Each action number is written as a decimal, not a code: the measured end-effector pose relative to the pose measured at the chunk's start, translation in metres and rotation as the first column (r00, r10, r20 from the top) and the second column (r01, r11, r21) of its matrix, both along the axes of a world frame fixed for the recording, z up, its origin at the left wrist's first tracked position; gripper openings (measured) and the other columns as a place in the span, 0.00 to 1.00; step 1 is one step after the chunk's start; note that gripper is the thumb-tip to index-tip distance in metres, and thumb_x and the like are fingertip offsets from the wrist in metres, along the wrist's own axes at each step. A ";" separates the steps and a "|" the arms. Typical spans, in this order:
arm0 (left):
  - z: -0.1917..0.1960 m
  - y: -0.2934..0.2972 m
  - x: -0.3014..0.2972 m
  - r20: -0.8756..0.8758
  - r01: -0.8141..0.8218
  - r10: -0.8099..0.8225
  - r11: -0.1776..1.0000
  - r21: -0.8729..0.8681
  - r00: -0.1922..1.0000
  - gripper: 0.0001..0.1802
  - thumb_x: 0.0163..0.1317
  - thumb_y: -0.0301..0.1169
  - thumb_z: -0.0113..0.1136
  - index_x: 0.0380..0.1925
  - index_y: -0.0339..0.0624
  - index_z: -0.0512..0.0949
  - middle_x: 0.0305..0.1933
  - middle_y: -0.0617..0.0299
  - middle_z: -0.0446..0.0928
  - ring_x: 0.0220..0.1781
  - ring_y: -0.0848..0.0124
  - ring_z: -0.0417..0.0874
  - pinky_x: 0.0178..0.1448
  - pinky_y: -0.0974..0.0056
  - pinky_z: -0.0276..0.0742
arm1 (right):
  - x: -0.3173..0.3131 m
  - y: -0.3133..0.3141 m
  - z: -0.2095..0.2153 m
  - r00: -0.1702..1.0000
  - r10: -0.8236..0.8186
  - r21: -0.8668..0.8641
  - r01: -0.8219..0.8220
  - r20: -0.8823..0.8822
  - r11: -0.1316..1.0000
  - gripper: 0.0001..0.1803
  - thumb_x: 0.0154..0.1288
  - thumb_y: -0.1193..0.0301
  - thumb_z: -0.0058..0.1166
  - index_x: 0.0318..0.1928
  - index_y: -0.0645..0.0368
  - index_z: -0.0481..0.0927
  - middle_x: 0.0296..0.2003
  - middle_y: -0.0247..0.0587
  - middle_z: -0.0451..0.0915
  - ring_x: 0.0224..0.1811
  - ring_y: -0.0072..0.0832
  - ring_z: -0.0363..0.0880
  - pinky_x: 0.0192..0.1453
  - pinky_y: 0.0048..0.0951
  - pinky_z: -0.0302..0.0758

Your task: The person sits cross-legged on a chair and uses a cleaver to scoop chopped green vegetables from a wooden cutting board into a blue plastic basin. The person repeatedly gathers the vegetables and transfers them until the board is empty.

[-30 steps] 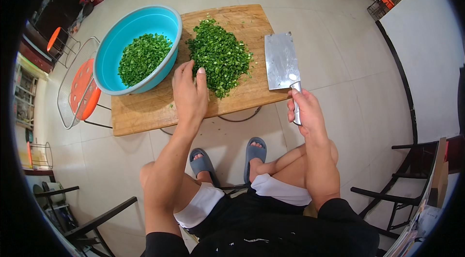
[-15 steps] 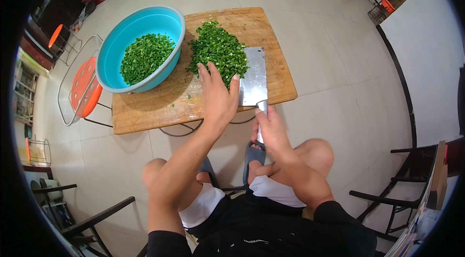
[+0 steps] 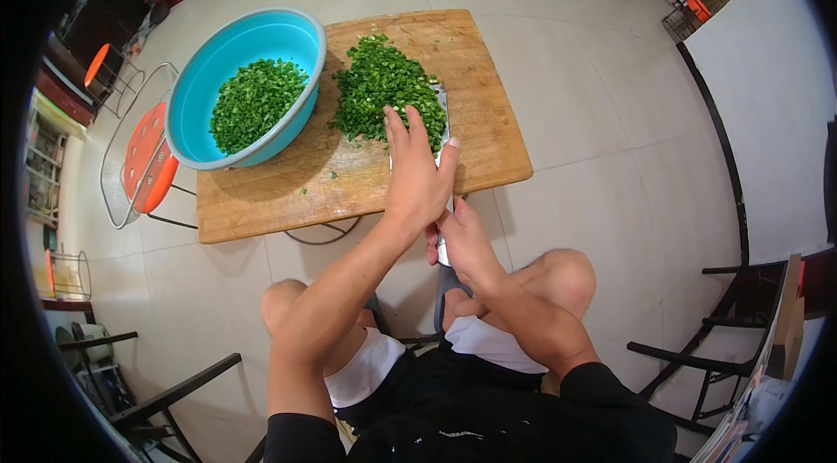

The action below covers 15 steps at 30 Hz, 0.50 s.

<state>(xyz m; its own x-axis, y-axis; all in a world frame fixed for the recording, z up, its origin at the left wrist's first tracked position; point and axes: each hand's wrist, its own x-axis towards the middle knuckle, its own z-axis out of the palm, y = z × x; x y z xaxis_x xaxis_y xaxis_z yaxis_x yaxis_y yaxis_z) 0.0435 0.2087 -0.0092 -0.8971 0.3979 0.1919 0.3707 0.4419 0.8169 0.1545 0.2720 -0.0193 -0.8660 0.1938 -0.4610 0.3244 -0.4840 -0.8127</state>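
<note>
1. My left hand lies flat, fingers spread, on the cleaver, apparently steadying the blade under the chopped greens.
2. My right hand curls shut around the handle at 6 o'clock of the cutting board.
3. A blue bowl sits at 9 o'clock of the pile.

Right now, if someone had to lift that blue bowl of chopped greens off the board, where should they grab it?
Probably the blue bowl is best taken by its wide rolled rim at the far-left edge, away from the pile of greens and the left hand on the cleaver. It sits half off the cutting board, so the rim there overhangs. Two hands on opposite sides would be steadier.
</note>
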 end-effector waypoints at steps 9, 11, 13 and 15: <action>0.036 -0.009 0.010 0.110 0.095 -0.114 0.981 0.169 0.987 0.48 0.77 0.45 0.54 0.80 0.24 0.43 0.83 0.18 0.33 0.87 0.31 0.36 0.87 0.45 0.38 | 0.006 0.006 -0.001 0.996 0.007 -0.115 -0.016 -0.083 0.993 0.11 0.83 0.63 0.47 0.47 0.59 0.69 0.26 0.37 0.73 0.17 0.26 0.73 0.21 0.29 0.74; 0.041 -0.012 0.010 0.111 0.083 -0.107 0.976 0.200 0.988 0.47 0.78 0.46 0.52 0.81 0.25 0.43 0.83 0.20 0.33 0.87 0.33 0.35 0.87 0.46 0.37 | 0.007 0.007 0.001 0.996 0.016 -0.104 -0.025 -0.089 0.994 0.11 0.82 0.64 0.46 0.47 0.59 0.70 0.27 0.37 0.73 0.18 0.25 0.73 0.22 0.28 0.74; 0.043 -0.014 0.010 0.109 0.073 -0.100 0.972 0.224 0.989 0.47 0.78 0.47 0.51 0.81 0.25 0.43 0.84 0.22 0.33 0.87 0.34 0.35 0.88 0.46 0.36 | 0.006 0.007 0.004 0.996 0.019 -0.098 -0.028 -0.092 0.995 0.11 0.82 0.63 0.46 0.48 0.59 0.71 0.27 0.37 0.73 0.19 0.25 0.73 0.23 0.28 0.74; 0.045 -0.016 0.009 0.104 0.069 -0.096 0.969 0.238 0.990 0.46 0.79 0.48 0.48 0.81 0.26 0.43 0.85 0.24 0.33 0.88 0.36 0.35 0.88 0.46 0.36 | 0.006 0.006 0.011 0.996 0.011 -0.097 -0.020 -0.093 0.995 0.12 0.83 0.63 0.47 0.49 0.59 0.71 0.27 0.37 0.73 0.19 0.25 0.73 0.23 0.27 0.74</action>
